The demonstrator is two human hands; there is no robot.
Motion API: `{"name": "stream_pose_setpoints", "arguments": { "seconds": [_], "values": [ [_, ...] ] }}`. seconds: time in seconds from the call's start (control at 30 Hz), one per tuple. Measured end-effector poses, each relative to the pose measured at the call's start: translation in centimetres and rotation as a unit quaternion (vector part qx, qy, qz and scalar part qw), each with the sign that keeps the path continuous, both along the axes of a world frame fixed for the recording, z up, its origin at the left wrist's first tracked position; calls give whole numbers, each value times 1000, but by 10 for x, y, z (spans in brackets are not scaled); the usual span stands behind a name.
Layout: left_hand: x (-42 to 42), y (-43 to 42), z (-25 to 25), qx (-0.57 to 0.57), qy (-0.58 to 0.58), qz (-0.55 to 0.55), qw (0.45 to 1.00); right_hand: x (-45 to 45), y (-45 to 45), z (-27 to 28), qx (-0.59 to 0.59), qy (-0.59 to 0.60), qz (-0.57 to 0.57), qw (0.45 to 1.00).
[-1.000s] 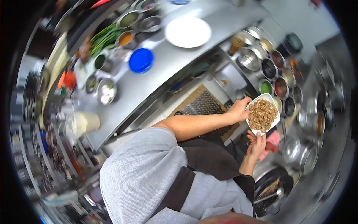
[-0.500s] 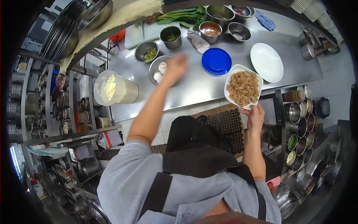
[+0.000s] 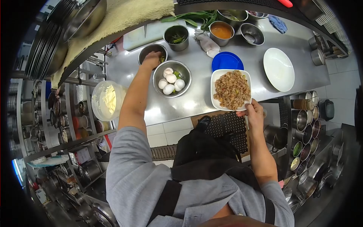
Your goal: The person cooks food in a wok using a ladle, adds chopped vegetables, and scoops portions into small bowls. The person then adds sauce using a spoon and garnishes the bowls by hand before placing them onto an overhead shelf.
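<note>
My left hand (image 3: 152,59) reaches into a small steel bowl (image 3: 142,56) of chopped green pieces. Its fingers are down inside, mostly hidden. Next to it, a larger steel bowl (image 3: 188,72) contains several white eggs or eggshells (image 3: 171,78) and some green scraps. On the other side, my right hand (image 3: 254,112) grips the near right corner of a white square dish (image 3: 214,101). Heaped in that dish is brown fried rice (image 3: 232,90). The dish is held at the counter's near side and overlaps a blue lid (image 3: 225,60) in my view.
A white oval plate (image 3: 278,70) lies at right on the steel counter (image 3: 196,104). Toward the back stand a pot of green pods (image 3: 176,38), a bowl of orange sauce (image 3: 222,31) and a cutting board (image 3: 134,39). A tub of yellowish fat (image 3: 109,99) is at left. An overhead shelf (image 3: 124,22) crosses the far side.
My left hand has moved left and away from the bowl of eggs into the bowl of chopped greens. My right hand has shifted the dish of rice slightly left.
</note>
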State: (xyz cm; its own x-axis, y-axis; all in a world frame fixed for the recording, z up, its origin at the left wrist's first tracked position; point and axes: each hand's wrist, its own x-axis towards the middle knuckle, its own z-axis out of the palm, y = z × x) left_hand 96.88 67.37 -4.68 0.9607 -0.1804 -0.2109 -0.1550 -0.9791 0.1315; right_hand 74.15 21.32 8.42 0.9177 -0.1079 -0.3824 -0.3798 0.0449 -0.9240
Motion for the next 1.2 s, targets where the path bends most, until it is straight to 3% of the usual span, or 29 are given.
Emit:
{"name": "stream_pose_setpoints", "arguments": {
  "seconds": [0.03, 0.27, 0.33, 0.4, 0.5, 0.57, 0.6, 0.67, 0.73, 0.87, 0.93, 1.1, 1.13, 1.2],
  "values": [
    [-9, -10, 10, -13, -44, 8, 999, 1, 1, 0, 1, 0, -2, 1000],
    [-6, 3, 36, -71, -48, 138, 987, 18, 20, 0, 11, 4, 21, 1000],
    [-2, 7, 53, -196, 22, 238, 951, 26, 31, 1, 11, 2, 26, 1000],
    [-10, 1, 75, -373, 2, 271, 887, 33, 43, -2, 16, 0, 38, 999],
    [-43, -52, 143, -452, -6, 253, 855, 52, 58, -15, 43, 2, 67, 997],
    [-61, -85, 165, -555, 19, 131, 821, 60, 70, -18, 70, 3, 74, 995],
    [-72, -106, 182, -534, 50, 86, 840, 63, 75, -19, 74, 0, 71, 995],
    [-84, -143, 201, -363, 57, 9, 930, 70, 80, -22, 58, 11, 100, 993],
    [-86, -163, 197, -299, -34, -194, 934, 73, 82, -22, 70, 10, 98, 993],
    [-80, -183, 215, -270, 19, -239, 933, 76, 71, -16, 67, 4, 102, 993],
    [-76, -192, 231, -229, -1, -155, 961, 75, 64, -12, 70, 2, 106, 992],
    [-74, -228, 230, -317, -71, -285, 902, 79, 36, -17, 94, -1, 106, 990],
    [-74, -233, 236, -317, -48, -246, 914, 80, 28, -17, 98, -1, 99, 990],
    [-69, -240, 227, -352, -117, -172, 912, 78, 10, -5, 125, 8, 66, 990]
  ]
}}
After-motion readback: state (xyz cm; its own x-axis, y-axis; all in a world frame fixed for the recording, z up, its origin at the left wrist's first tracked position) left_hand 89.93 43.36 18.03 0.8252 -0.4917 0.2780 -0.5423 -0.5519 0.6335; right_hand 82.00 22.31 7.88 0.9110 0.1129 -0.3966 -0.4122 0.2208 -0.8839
